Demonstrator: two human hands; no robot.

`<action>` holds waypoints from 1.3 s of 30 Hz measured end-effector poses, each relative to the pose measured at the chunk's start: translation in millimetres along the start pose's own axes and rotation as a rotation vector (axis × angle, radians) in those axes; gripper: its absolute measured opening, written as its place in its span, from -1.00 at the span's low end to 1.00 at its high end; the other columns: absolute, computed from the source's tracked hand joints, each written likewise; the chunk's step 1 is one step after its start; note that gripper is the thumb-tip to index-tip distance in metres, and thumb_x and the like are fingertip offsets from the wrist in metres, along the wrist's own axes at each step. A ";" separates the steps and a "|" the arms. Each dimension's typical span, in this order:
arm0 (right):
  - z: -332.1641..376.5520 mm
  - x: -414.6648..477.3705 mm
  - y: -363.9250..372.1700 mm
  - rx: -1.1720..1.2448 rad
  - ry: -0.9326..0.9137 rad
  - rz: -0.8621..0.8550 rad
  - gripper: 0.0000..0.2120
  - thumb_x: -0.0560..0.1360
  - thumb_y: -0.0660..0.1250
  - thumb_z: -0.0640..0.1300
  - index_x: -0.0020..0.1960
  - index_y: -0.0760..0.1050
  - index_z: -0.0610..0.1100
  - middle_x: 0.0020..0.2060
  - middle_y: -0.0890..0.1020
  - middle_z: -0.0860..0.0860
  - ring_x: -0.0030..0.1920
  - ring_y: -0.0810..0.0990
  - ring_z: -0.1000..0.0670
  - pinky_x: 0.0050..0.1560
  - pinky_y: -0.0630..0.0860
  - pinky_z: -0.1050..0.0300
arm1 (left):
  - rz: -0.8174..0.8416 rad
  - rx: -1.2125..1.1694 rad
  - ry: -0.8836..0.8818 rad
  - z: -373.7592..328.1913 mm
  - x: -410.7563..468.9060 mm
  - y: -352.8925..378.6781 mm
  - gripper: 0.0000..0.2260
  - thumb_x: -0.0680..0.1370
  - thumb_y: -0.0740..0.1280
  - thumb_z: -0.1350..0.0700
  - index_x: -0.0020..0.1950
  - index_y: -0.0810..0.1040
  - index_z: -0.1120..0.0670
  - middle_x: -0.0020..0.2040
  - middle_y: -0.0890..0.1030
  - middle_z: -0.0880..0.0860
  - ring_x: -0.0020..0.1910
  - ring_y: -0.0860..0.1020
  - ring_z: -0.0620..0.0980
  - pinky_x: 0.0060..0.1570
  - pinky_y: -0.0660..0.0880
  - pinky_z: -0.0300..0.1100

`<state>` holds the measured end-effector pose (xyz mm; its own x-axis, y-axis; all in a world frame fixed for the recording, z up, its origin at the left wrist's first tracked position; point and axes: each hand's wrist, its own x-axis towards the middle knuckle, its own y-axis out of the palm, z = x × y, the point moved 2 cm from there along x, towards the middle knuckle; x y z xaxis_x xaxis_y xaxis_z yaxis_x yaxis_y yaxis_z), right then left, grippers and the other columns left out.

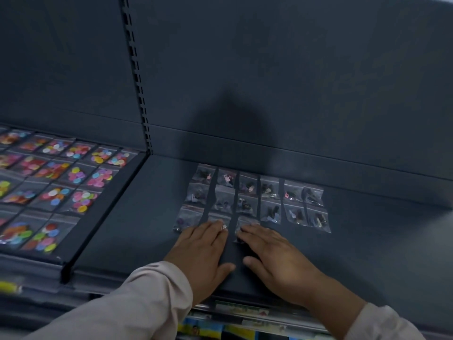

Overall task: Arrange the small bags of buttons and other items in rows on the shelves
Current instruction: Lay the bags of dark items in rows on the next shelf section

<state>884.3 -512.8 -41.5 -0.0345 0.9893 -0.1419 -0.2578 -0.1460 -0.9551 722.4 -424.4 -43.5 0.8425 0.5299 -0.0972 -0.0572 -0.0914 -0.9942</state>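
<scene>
Okay, left hand and right hand flat on shelf, fingers straight, tips touching front-row small bags (dark contents), gripping nothing

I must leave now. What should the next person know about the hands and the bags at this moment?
Left hand and right hand: both open, flat, fingertips on two front-row bags.
Dark-item bags: in a grid on the right shelf, three rows at left, two at right.
Colourful button bags: in rows on the neighbouring shelf.
Left to do: probably fill the front row rightwards.
</scene>
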 end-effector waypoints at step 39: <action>453.7 224.0 -11.3 -0.210 -0.372 -0.140 -0.44 0.58 -0.03 0.23 0.52 0.02 0.04 0.53 0.00 0.08 0.51 -0.04 0.06 0.45 -0.11 0.13 | -0.331 0.078 -0.648 373.2 -344.3 -93.6 -0.37 0.47 0.02 -0.28 0.45 0.30 0.01 0.46 0.32 0.06 0.45 0.26 0.11 0.37 0.19 0.05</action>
<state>441.4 -287.9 55.5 -0.3679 0.9280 0.0589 -0.0848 0.0296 -0.9960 237.7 -283.6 65.6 0.3372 0.9142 0.2250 0.0876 0.2075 -0.9743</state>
